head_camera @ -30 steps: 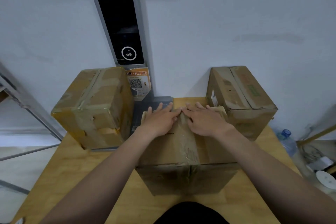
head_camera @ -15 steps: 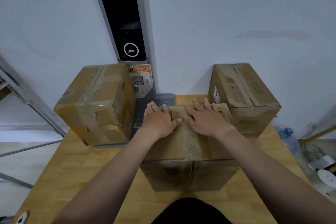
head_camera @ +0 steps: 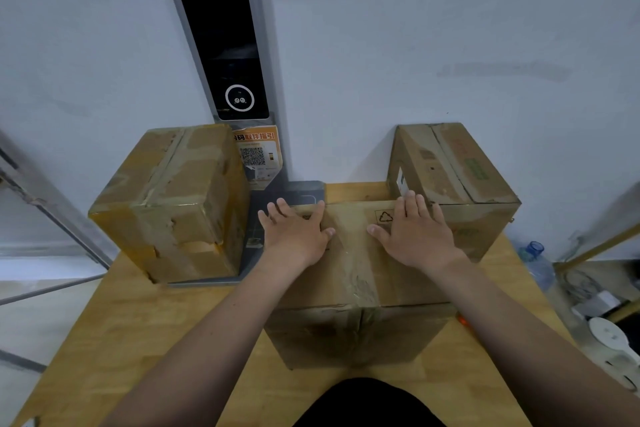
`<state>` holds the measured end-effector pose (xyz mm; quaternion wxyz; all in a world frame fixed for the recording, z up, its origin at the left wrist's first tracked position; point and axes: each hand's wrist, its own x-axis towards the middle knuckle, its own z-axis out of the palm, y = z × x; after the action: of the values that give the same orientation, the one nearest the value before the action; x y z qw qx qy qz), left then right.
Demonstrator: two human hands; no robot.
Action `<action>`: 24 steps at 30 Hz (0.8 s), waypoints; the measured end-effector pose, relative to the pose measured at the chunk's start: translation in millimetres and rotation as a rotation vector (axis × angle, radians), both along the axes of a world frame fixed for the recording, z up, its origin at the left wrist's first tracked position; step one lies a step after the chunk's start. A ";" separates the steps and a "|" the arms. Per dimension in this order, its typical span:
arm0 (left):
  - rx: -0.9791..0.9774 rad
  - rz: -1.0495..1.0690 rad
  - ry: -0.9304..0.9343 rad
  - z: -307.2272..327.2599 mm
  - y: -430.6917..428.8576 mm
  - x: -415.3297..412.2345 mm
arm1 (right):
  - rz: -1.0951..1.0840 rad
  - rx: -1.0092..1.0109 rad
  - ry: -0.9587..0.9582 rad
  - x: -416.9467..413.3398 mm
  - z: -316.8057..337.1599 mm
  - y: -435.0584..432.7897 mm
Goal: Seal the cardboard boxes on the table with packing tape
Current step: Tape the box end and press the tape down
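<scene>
Sitting mid-table (head_camera: 138, 340), the middle box (head_camera: 360, 333) carries a tape strip (head_camera: 353, 253) along its top seam. The left hand (head_camera: 294, 236) and right hand (head_camera: 415, 236) press flat on its far top, fingers straight and grasping nothing. They now lie apart on either side of the seam, where half a second ago they nearly met. Bare wood lies in front; the left box (head_camera: 173, 201) and right box (head_camera: 457, 177) flank it.

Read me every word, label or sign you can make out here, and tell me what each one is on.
"码取件指引", with the first character cut off: orange sticker on the grey pillar, above a QR code.
Recycling triangle, no words: top of the middle box.
Green label and white label on the right box: too blurred to read.
</scene>
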<state>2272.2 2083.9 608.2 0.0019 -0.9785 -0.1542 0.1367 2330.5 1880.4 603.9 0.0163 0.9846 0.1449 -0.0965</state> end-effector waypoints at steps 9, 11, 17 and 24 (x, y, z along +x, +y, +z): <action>0.053 -0.159 -0.009 16.3 6.7 4.0 | -0.044 -0.039 -0.063 -3.2 25.4 -3.9; 0.002 -0.267 -0.027 20.4 11.7 8.3 | 0.014 -0.038 -0.147 0.9 25.1 -1.7; -0.271 -0.392 -0.070 20.4 14.7 15.0 | 0.447 0.264 0.087 7.6 15.7 39.5; -0.302 -0.199 -0.174 9.2 30.8 10.4 | 0.359 0.258 0.072 17.0 -1.2 6.2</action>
<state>2282.6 2114.8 617.5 -0.1448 -0.9862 -0.0338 0.0724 2347.5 1886.6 602.7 -0.0983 0.9329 0.3293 -0.1076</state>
